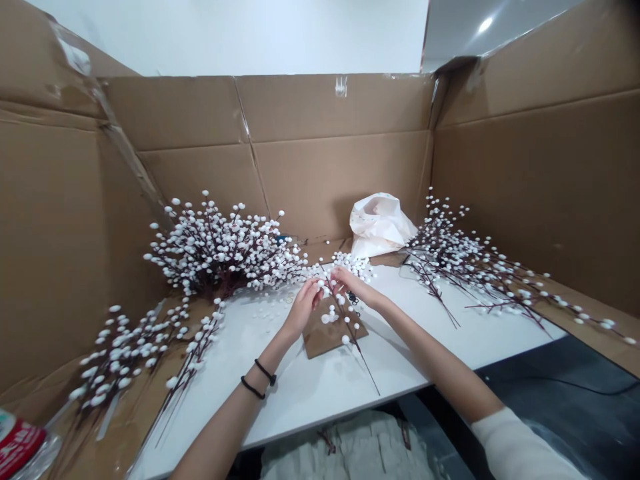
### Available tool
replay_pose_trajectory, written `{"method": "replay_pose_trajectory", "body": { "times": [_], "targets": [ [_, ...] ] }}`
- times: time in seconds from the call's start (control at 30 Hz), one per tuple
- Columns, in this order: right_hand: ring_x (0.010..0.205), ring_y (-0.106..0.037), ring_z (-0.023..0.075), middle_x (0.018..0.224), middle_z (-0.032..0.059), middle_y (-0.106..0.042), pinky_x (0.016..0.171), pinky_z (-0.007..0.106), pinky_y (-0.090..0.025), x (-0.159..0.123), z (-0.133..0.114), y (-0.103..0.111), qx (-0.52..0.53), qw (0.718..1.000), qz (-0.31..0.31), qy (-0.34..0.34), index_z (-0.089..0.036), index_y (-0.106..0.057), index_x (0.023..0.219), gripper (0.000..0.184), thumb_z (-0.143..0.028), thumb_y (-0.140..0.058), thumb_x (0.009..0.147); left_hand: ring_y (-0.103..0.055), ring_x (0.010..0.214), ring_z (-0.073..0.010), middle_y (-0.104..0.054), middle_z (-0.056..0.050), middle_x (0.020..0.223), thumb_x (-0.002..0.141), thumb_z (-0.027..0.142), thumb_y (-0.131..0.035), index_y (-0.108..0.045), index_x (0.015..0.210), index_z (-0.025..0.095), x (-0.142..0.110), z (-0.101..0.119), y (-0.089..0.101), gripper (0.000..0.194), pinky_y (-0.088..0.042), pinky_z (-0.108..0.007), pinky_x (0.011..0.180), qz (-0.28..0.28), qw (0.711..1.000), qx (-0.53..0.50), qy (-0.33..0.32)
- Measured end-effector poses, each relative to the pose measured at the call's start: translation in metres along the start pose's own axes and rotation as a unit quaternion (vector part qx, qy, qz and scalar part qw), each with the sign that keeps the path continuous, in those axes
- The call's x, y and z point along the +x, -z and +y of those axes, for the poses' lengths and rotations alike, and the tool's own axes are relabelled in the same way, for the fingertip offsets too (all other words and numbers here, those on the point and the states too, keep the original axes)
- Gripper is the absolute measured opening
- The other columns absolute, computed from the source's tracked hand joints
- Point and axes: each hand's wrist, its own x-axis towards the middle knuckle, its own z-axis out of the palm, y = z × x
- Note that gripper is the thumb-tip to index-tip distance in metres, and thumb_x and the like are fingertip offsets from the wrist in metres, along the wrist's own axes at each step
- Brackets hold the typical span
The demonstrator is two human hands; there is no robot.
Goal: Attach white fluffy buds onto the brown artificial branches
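Observation:
Between my hands, over the middle of the white table [400, 353], a thin dark artificial berry branch [350, 327] with white balls slants down toward me. My right hand [345, 279] is closed around the upper part of its stem. On the other side my left hand [311, 295], fingers pinched together, is at the white balls near the top of the same branch; the fingertips' exact grip is too small to see. Beneath the branch lies a brown cardboard piece [317, 340]. Loose white balls [357, 265] are heaped just behind my hands.
A big bunch of white-berry branches [220, 250] stands back left, with smaller bunches [125, 353] nearer on the left. More branches [465, 257] lie right. A white plastic bag [380, 227] sits behind. Tall cardboard walls [340, 167] enclose the table. A red-labelled container [20, 443] is front left.

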Motion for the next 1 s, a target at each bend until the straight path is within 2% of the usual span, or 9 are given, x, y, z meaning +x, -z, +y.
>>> {"method": "replay_pose_trajectory", "body": {
  "times": [0.1, 0.27, 0.37, 0.5, 0.57, 0.73, 0.83, 1.0],
  "targets": [
    [0.068, -0.05, 0.0128, 0.08, 0.0022, -0.054, 0.058, 0.025, -0.036, 0.004, 0.005, 0.0, 0.083, 0.996, -0.007, 0.013, -0.018, -0.052, 0.087, 0.031, -0.048, -0.043, 0.083, -0.037, 0.053, -0.0066, -0.046, 0.004, 0.062, 0.078, 0.047, -0.05, -0.055, 0.091, 0.018, -0.002, -0.005, -0.003, 0.032, -0.028, -0.019, 0.051, -0.026, 0.999, 0.017, -0.003],
    [0.063, -0.044, 0.0097, 0.078, 0.001, -0.054, 0.059, 0.023, -0.034, 0.003, 0.007, -0.003, 0.099, 0.995, 0.007, 0.032, -0.016, -0.056, 0.073, 0.023, -0.039, -0.056, 0.077, -0.043, 0.062, -0.0083, -0.05, 0.003, 0.069, 0.078, 0.046, -0.052, -0.055, 0.094, 0.019, -0.002, -0.017, -0.005, 0.031, -0.033, -0.018, 0.057, -0.045, 0.997, 0.057, -0.01],
    [0.06, -0.043, 0.0088, 0.075, -0.0003, -0.055, 0.056, 0.021, -0.033, 0.0, 0.004, -0.004, 0.157, 0.988, -0.001, -0.002, -0.017, -0.054, 0.073, 0.021, -0.035, -0.063, 0.071, -0.046, 0.068, -0.0096, -0.053, 0.001, 0.076, 0.078, 0.046, -0.052, -0.056, 0.092, 0.018, -0.002, -0.016, -0.003, 0.03, -0.037, -0.019, 0.062, -0.026, 0.995, 0.078, -0.049],
    [0.061, -0.047, 0.0098, 0.076, 0.0014, -0.056, 0.055, 0.021, -0.035, -0.004, 0.0, -0.005, 0.227, 0.972, -0.053, -0.02, -0.016, -0.051, 0.072, 0.022, -0.034, -0.065, 0.069, -0.041, 0.06, -0.0083, -0.047, 0.003, 0.063, 0.082, 0.046, -0.047, -0.058, 0.078, 0.017, -0.002, -0.005, 0.004, 0.031, -0.034, -0.019, 0.059, 0.014, 0.988, 0.112, -0.11],
    [0.061, -0.048, 0.0102, 0.075, 0.0023, -0.057, 0.054, 0.021, -0.035, -0.006, -0.003, -0.005, 0.23, 0.97, -0.081, -0.019, -0.015, -0.052, 0.07, 0.021, -0.031, -0.065, 0.069, -0.043, 0.059, -0.0082, -0.047, 0.003, 0.061, 0.081, 0.045, -0.049, -0.056, 0.077, 0.017, -0.001, -0.002, 0.008, 0.029, -0.035, -0.019, 0.06, 0.015, 0.987, 0.103, -0.123],
    [0.062, -0.05, 0.0117, 0.069, 0.0028, -0.057, 0.058, 0.023, -0.037, -0.011, -0.009, -0.005, 0.215, 0.969, -0.124, -0.021, -0.014, -0.057, 0.064, 0.017, -0.028, -0.066, 0.067, -0.055, 0.074, -0.0115, -0.06, -0.002, 0.083, 0.076, 0.035, -0.059, -0.057, 0.09, 0.018, 0.003, -0.002, 0.015, 0.023, -0.042, -0.021, 0.071, -0.009, 0.986, 0.109, -0.128],
    [0.062, -0.05, 0.0119, 0.067, 0.0028, -0.057, 0.059, 0.023, -0.037, -0.012, -0.01, -0.005, 0.196, 0.972, -0.126, -0.001, -0.013, -0.059, 0.062, 0.016, -0.027, -0.065, 0.068, -0.057, 0.071, -0.0113, -0.06, 0.0, 0.078, 0.073, 0.031, -0.063, -0.054, 0.088, 0.018, 0.0, -0.001, 0.018, 0.022, -0.042, -0.021, 0.069, -0.023, 0.988, 0.089, -0.126],
    [0.061, -0.051, 0.0122, 0.075, 0.0045, -0.06, 0.058, 0.024, -0.037, -0.01, -0.006, -0.005, 0.164, 0.973, -0.161, -0.001, -0.013, -0.058, 0.062, 0.017, -0.028, -0.062, 0.069, -0.056, 0.065, -0.0105, -0.056, 0.002, 0.067, 0.07, 0.034, -0.066, -0.048, 0.07, 0.017, 0.003, -0.001, 0.019, 0.025, -0.041, -0.02, 0.064, -0.033, 0.988, 0.099, -0.114]
  ]
}}
